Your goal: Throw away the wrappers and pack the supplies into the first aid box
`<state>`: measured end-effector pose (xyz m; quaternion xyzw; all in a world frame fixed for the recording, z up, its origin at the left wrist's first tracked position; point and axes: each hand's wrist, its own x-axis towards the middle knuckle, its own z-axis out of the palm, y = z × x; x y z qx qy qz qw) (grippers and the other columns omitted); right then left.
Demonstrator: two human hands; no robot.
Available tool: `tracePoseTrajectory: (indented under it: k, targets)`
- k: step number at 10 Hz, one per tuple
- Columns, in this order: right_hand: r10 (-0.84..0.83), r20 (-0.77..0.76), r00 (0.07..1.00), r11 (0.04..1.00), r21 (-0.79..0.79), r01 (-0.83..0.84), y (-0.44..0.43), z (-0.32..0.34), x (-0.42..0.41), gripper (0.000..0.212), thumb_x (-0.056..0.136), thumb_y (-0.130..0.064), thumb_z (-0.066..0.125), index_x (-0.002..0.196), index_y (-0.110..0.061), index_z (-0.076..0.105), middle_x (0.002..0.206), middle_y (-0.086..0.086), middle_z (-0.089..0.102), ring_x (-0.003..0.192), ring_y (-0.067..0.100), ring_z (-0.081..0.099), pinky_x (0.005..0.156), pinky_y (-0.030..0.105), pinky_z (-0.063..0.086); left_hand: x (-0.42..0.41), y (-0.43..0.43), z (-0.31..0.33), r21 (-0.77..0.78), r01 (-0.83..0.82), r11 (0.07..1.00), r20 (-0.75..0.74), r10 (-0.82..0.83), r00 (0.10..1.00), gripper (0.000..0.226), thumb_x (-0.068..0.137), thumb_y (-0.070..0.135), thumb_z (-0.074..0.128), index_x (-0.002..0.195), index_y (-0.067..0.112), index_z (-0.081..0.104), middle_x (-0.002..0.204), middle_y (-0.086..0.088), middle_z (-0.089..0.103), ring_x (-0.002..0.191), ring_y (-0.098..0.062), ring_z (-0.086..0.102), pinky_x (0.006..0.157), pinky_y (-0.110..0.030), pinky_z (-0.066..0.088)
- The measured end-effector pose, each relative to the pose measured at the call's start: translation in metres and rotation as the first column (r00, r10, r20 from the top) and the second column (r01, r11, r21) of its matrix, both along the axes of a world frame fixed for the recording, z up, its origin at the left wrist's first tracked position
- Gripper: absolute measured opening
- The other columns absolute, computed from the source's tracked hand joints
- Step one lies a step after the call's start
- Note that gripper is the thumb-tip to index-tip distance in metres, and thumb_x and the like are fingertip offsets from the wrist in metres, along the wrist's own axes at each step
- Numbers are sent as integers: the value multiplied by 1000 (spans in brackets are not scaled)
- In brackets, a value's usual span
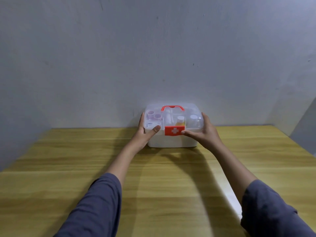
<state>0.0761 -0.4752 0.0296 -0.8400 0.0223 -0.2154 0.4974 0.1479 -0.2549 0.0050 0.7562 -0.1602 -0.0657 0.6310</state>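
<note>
Single head cam, wide-angle. Looks forward and slightly down along both outstretched arms across the tabletop (171, 185) toward the wall (153, 48). Box (172, 141) at arm's reach, small in centre frame, against wall. Sleeves fill bottom corners. No second view, no overlap.

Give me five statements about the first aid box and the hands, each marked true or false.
1. The first aid box stands on the wooden table near the wall. True.
2. The clear lid is lying off to one side. False: it sits on the box.
3. The left hand and right hand are at opposite ends of the box. True.
4. The red handle is being gripped. False: no hand touches it.
5. The latch is blue. False: it is red with a white cross.
</note>
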Motion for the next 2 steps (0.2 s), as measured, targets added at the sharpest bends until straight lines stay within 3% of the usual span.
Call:
tracePoseTrajectory:
  k: [1,2]
  targets:
    - [3,-83,997,998,59,2,1,2,-6,73,65,-33,82,126,-22,42,113,-4,57,109,18,56,81,26,43,-5,0,14,100,-46,994,-47,51,998,102,87,45,64,154,27,-12,162,1,14,149,-22,17,116,-35,21]
    - [-46,-234,971,999,-1,47,0,-21,-29,74,75,-34,74,135,-14,37,133,6,52,126,26,47,88,29,40,-30,0,-3,221,-135,966,-41,147,988,100,90,42,61,154,16,-12,164,-5,10,149,-22,15,116,-31,18]
